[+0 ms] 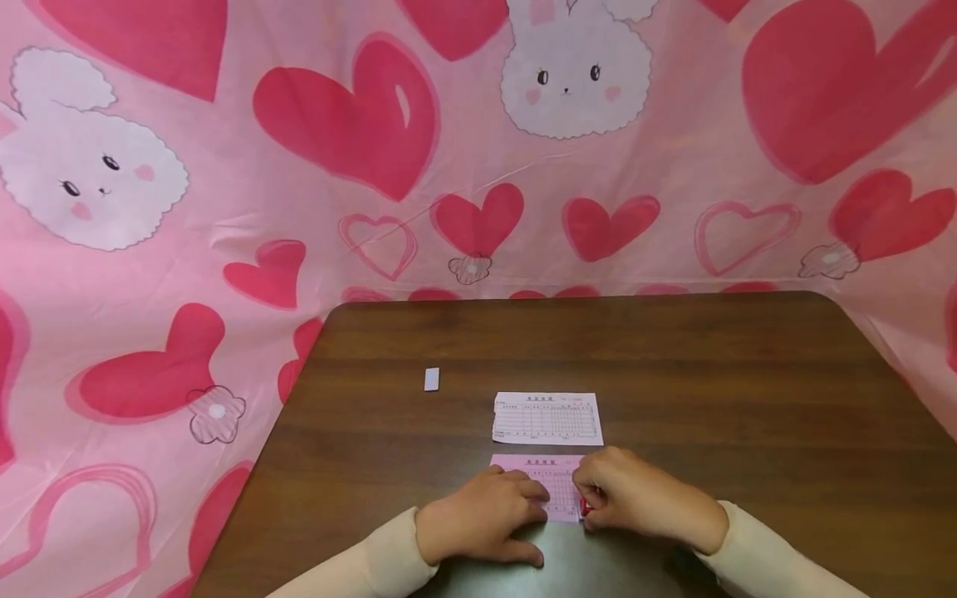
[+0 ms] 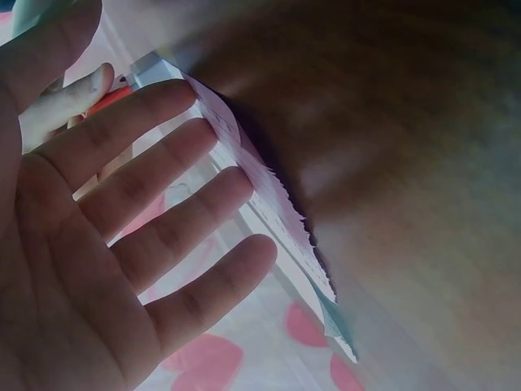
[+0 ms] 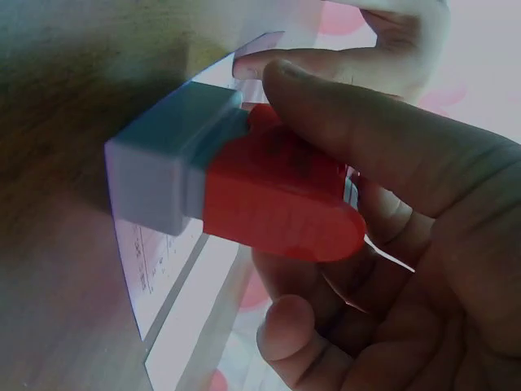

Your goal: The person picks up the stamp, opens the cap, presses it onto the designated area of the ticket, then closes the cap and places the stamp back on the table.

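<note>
A pink printed form (image 1: 561,480) lies on the table near the person. The left hand (image 1: 489,515) rests on its left part, and in the left wrist view the fingers (image 2: 187,220) are straight and spread along the ragged paper edge. At the right end of the form, the right hand (image 1: 635,494) grips a red stamp (image 3: 281,195) with a grey block-shaped base (image 3: 151,183). Its base stands on the pink paper in the right wrist view. Thumb and fingers wrap the red body; from above, the hand mostly hides it.
A white printed form (image 1: 546,422) lies just beyond the pink one. Farther left is a small white rectangular piece (image 1: 431,379). The dark wooden table (image 1: 710,374) has rounded far corners, and a pink cloth with hearts and rabbits (image 1: 344,124) hangs behind it.
</note>
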`<state>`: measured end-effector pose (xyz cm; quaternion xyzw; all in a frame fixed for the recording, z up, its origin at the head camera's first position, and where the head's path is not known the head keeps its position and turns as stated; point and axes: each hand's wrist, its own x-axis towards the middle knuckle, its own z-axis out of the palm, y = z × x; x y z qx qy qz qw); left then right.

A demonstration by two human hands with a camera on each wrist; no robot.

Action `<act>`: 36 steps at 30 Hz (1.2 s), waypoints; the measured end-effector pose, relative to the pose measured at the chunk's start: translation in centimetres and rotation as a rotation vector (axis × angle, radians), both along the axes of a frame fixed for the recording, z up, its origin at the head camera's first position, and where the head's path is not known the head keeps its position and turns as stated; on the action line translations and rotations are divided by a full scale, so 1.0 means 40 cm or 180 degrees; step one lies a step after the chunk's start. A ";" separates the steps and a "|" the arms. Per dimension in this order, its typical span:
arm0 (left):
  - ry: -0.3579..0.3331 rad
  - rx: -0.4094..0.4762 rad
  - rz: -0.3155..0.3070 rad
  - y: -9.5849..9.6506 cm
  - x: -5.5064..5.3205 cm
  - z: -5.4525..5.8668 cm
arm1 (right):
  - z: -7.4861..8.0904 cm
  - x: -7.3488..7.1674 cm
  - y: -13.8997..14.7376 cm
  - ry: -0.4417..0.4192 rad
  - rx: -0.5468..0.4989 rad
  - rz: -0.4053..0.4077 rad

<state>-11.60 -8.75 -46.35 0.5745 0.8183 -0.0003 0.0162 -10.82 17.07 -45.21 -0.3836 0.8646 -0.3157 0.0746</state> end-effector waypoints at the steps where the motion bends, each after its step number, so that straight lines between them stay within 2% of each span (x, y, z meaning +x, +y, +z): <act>1: -0.0004 0.0000 0.0001 0.000 0.000 0.000 | 0.002 0.000 0.000 0.0003 0.0029 0.0010; 11: 0.0011 -0.0029 0.0004 0.005 -0.005 0.004 | 0.020 -0.003 -0.001 -0.0076 0.0260 -0.0023; 21: -0.0030 -0.0076 0.0052 0.004 -0.002 0.007 | 0.047 -0.009 0.014 -0.0228 0.0020 -0.0039; 29: -0.0047 -0.0098 0.0197 -0.010 0.005 0.004 | 0.063 -0.012 0.030 0.0102 -0.0215 -0.0052; 36: -0.0035 -0.0072 0.0483 -0.047 0.021 0.009 | 0.068 -0.009 0.043 0.0024 -0.0147 -0.0153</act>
